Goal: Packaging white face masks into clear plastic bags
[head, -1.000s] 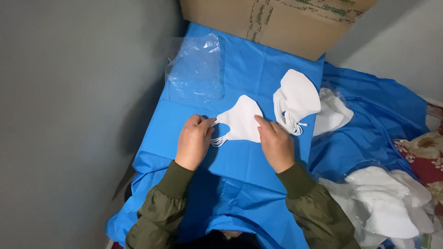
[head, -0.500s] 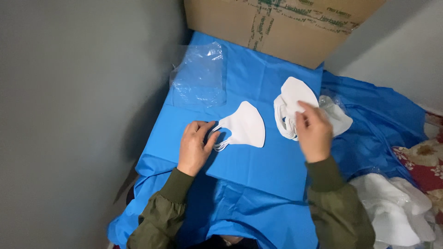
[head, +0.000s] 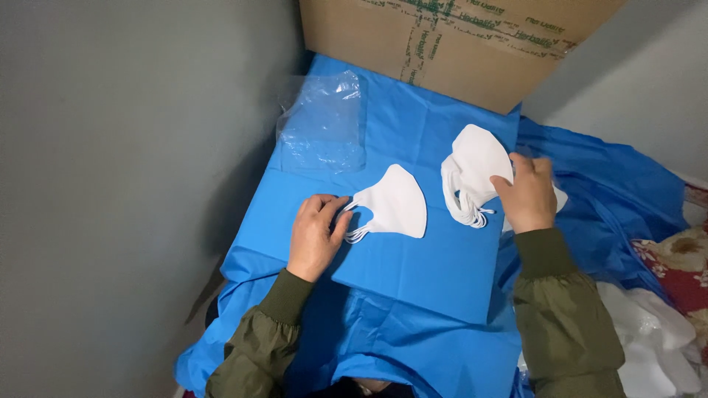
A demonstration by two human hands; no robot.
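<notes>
Single white mask (head: 394, 210) lies flat mid blue sheet (head: 435, 273), ear loops under L hand (head: 316, 234), fingers spread, pressing not gripping. R hand (head: 527, 193) rests on the mask stack (head: 472, 173) just right; probably pinching the top one, grip hidden. Clear plastic bag (head: 324, 129) lies behind, cardboard box (head: 457, 44) beyond. Risk: R lift drags several masks & topples stack, since loops tangle.
</notes>
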